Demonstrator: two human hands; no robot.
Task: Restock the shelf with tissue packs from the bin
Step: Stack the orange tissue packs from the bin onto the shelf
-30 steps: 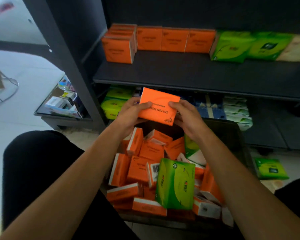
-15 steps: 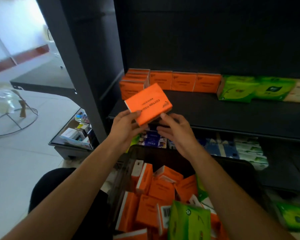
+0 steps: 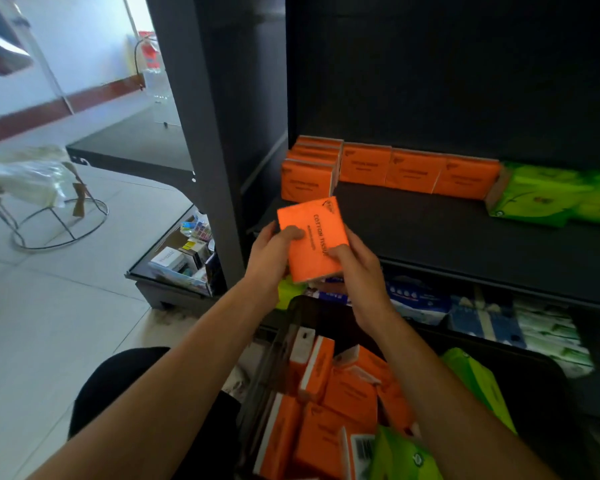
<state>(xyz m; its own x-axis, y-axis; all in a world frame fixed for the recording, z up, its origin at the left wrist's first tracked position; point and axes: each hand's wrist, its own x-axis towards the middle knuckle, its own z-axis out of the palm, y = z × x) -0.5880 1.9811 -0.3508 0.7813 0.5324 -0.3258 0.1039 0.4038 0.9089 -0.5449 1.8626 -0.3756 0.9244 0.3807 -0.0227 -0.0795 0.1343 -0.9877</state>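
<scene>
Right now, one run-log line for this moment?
left hand: holds orange tissue pack | right hand: holds same pack | pack: in front of shelf, not yet set down | bin: more packs inside

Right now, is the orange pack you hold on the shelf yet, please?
Not yet: left hand and right hand hold the orange pack off the shelf, before its edge.

Dark grey metal shelf (image 3: 430, 233) | orange rectangular tissue packs (image 3: 413, 171) are lined along its back left | green plastic-wrapped packs (image 3: 541, 197) are set just beside, right
</scene>
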